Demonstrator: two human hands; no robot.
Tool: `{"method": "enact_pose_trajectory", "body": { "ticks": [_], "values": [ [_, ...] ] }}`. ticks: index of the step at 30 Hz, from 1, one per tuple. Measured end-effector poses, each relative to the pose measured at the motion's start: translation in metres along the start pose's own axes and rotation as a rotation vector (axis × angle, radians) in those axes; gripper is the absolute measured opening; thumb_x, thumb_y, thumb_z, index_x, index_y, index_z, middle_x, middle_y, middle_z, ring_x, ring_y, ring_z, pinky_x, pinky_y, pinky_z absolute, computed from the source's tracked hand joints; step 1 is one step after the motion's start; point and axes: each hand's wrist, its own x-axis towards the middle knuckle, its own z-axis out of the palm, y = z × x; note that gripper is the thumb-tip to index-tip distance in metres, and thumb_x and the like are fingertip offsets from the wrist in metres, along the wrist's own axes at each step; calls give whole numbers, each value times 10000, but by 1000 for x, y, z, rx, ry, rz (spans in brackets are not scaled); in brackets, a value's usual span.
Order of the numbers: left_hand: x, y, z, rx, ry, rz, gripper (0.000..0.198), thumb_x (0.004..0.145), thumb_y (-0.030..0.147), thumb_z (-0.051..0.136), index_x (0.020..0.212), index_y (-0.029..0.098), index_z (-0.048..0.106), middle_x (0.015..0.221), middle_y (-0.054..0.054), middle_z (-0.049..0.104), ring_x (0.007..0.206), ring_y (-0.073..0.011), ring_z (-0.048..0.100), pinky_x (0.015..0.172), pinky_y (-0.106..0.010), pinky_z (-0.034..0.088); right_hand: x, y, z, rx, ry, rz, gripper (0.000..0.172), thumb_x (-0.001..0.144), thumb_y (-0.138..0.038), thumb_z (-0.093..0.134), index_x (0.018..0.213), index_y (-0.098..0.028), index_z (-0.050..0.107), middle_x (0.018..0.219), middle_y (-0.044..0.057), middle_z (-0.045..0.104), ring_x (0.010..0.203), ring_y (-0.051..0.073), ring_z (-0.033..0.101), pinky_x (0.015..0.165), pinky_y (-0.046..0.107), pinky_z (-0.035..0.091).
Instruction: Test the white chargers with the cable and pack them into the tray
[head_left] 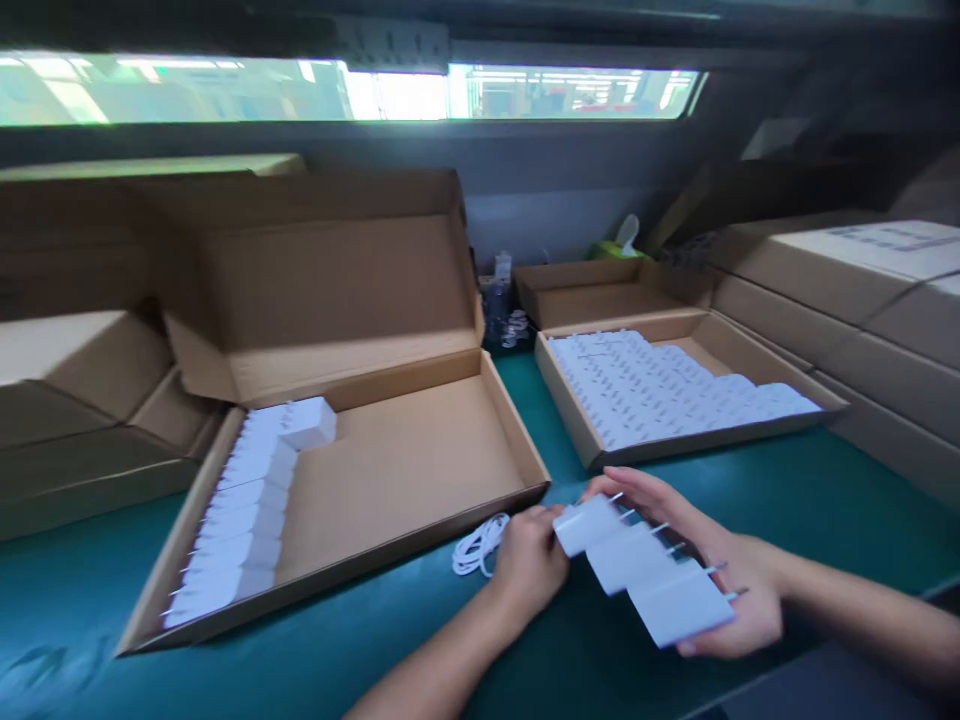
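Above a green work table (862, 500), seen from the wearer's head, two bare hands meet near the front edge, toward the right. The right hand (754, 595) grips a stepped row of three white plug adapters (637, 570), its fingers along the far side and its thumb at the near end. The metal prongs stick out toward that palm, and the smooth white faces turn toward the viewer. The left hand (529, 555) is curled, knuckles up, at the left end of the row; its fingertips are hidden, so I cannot tell whether it pinches anything. Just beside it lies a coiled white cable (476, 547); whether they touch is unclear.

Behind the left hand is an open cardboard box (412, 440), its lid raised at the back. White adapters (251, 510) line its left wall, prongs toward that wall; the rest of its floor is bare cardboard. To the right, a second open box (709, 345) holds many more adapters (660, 400), packed in close rows with bare floor at the back right. Closed cartons are stacked at the far right (862, 330) and left (82, 400). A long, narrow window (562, 92) glows behind everything.
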Motion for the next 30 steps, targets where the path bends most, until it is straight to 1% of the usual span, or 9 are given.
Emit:
{"method": "enact_pose_trajectory", "body": {
  "ticks": [3, 6, 8, 11, 15, 18, 23, 26, 30],
  "values": [
    [5, 0, 2, 1, -36, -34, 302, 888, 228, 377, 787, 160, 653, 646, -30, 612, 589, -133, 554, 563, -228, 407, -51, 47, 10, -132, 192, 139, 995, 644, -423, 639, 1359, -244, -29, 1376, 158, 189, 1279, 321, 245, 1026, 461, 258],
    [7, 1, 2, 36, -54, -38, 319, 896, 272, 377, 780, 162, 653, 600, -14, 571, 559, -125, 530, 537, -219, 383, -76, 77, 8, -264, 226, 197, 1007, 641, -460, 672, 1363, -269, -5, 1381, 157, 156, 1293, 331, 199, 1032, 493, 243],
    [8, 1, 2, 51, -63, -21, 327, 898, 287, 379, 768, 162, 652, 574, -3, 542, 536, -121, 513, 516, -216, 371, -85, 82, -2, -344, 183, 237, 1035, 610, -504, 701, 1370, -268, 40, 1391, 154, 138, 1302, 337, 166, 1042, 495, 227],
    [9, 0, 2, 62, -62, 5, 320, 900, 297, 378, 807, 160, 652, 574, -1, 534, 526, -117, 506, 504, -212, 367, -91, 71, -22, -435, 66, 317, 1068, 582, -555, 704, 1388, -259, 69, 1418, 144, 98, 1307, 331, 154, 1046, 476, 237],
    [9, -2, 3, 64, -85, 36, 306, 904, 291, 374, 851, 169, 650, 608, -5, 554, 549, -116, 519, 525, -213, 386, -79, 44, -34, -503, -21, 343, 1104, 593, -555, 691, 1406, -215, 26, 1443, 130, 74, 1315, 319, 131, 1052, 461, 240],
    [8, -3, 3, 76, -104, 58, 296, 909, 274, 370, 880, 165, 643, 628, -12, 567, 561, -118, 529, 541, -218, 402, -57, 31, -30, -588, -71, 313, 1064, 598, -463, 700, 1410, -162, 81, 1411, 151, 198, 1291, 335, 177, 1060, 493, 187],
    [3, -3, 5, 189, -115, 183, 263, 914, 222, 360, 942, 139, 607, 689, -42, 605, 616, -135, 573, 597, -232, 453, -27, 27, -21, -629, -139, 216, 961, 526, -244, 638, 1374, -81, 215, 1315, 189, 328, 1203, 337, 297, 1037, 500, 201],
    [-1, -2, 7, 301, -117, 280, 243, 911, 202, 362, 959, 134, 590, 727, -56, 626, 642, -147, 597, 629, -248, 481, -17, 26, -15, -613, -181, 130, 940, 488, -239, 612, 1344, -71, 261, 1280, 191, 350, 1192, 328, 303, 1053, 502, 147],
    [-4, -1, 9, 340, -121, 320, 231, 909, 201, 359, 958, 136, 576, 725, -50, 629, 619, -153, 602, 593, -255, 495, -12, 23, -8, -664, -209, 123, 914, 478, -248, 608, 1313, -46, 296, 1260, 195, 361, 1178, 323, 308, 1059, 501, 105]
  ]
}}
